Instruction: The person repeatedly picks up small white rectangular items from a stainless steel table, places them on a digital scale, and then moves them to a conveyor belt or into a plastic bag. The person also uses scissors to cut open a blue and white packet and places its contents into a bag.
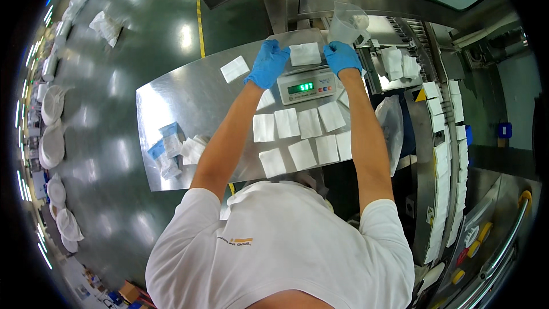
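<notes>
A folded white packet lies on the pan of the electronic scale, whose green display is lit. My left hand, in a blue glove, is just left of this packet with its fingers curled in. To the right of the pan is my right hand, also gloved in blue, its fingers bent toward the packet. Whatever either hand might hold is hidden. Another white packet rests on the table left of my left hand. Several more white packets lie in two rows in front of the scale.
Blue-and-white wrapped packs and loose white pieces lie at the left of the metal table. A clear plastic jug stands behind my right hand. On the right, a conveyor carries white packets; a clear bag hangs nearby.
</notes>
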Tool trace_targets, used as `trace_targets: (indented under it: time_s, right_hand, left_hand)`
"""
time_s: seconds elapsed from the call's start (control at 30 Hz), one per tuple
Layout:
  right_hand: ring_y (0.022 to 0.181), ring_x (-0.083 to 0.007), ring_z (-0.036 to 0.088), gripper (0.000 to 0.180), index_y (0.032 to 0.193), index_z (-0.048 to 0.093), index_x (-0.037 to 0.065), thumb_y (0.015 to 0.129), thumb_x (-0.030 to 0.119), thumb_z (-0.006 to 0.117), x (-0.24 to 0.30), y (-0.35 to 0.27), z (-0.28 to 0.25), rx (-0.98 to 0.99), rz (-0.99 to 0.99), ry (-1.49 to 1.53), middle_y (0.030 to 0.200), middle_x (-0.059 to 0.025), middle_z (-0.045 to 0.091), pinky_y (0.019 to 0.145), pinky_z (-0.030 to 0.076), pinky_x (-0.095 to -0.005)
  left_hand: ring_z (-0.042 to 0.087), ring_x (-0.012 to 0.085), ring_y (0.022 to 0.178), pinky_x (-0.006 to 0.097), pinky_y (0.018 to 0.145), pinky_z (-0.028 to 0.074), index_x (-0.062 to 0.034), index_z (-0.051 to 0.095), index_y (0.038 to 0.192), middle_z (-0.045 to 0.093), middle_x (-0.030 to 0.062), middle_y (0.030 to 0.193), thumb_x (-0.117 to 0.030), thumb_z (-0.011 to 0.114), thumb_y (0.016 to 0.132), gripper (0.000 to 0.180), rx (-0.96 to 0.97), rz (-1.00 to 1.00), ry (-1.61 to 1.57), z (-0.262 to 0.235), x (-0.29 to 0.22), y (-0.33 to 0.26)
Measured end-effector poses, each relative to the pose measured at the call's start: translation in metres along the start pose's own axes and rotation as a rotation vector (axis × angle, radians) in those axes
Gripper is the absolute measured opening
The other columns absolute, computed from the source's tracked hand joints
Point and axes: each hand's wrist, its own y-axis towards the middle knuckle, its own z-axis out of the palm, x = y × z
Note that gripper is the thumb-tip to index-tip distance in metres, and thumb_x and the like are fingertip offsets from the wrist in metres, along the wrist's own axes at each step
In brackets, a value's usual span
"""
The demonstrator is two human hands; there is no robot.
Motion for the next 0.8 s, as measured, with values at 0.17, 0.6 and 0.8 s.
trace_targets:
  time_s: [0.17,0.6,0.8]
  right_hand:
    - [0.106,-0.0419,0.065,0.043,0.108,0.073,0.011,0.093,0.047,0.054,0.01,-0.002,0.003,0.029,0.037,0.002,0.112,-0.0197,0.07,0.091,0.052,-0.0494]
    - [0.098,-0.026,0.067,0.056,0.125,0.055,-0.003,0.085,0.028,0.079,0.0,-0.035,0.002,0.063,0.266,0.647,0.114,-0.0184,0.066,0.083,0.057,-0.0358]
    - [0.099,-0.0192,0.068,0.049,0.13,0.055,-0.004,0.087,0.009,0.076,-0.035,-0.095,-0.06,0.147,0.178,1.198,0.119,-0.0145,0.067,0.082,0.059,-0.0289]
  left_hand:
    - [0.064,0.0308,0.107,0.039,0.093,0.05,0.005,0.053,0.128,0.064,0.0197,0.115,-0.03,0.072,0.088,0.056,0.019,-0.069,-0.013,0.007,-0.003,0.003]
    - [0.061,0.0177,0.102,0.031,0.087,0.049,0.0009,0.055,0.127,0.065,0.0113,0.11,-0.024,0.074,0.089,0.05,0.067,-0.254,-0.418,0.061,-0.029,-0.012]
    - [0.062,0.0115,0.09,0.025,0.076,0.051,0.0029,0.066,0.121,0.069,0.0098,0.112,-0.015,0.077,0.089,0.038,0.468,-0.275,-0.631,0.079,-0.083,-0.057]
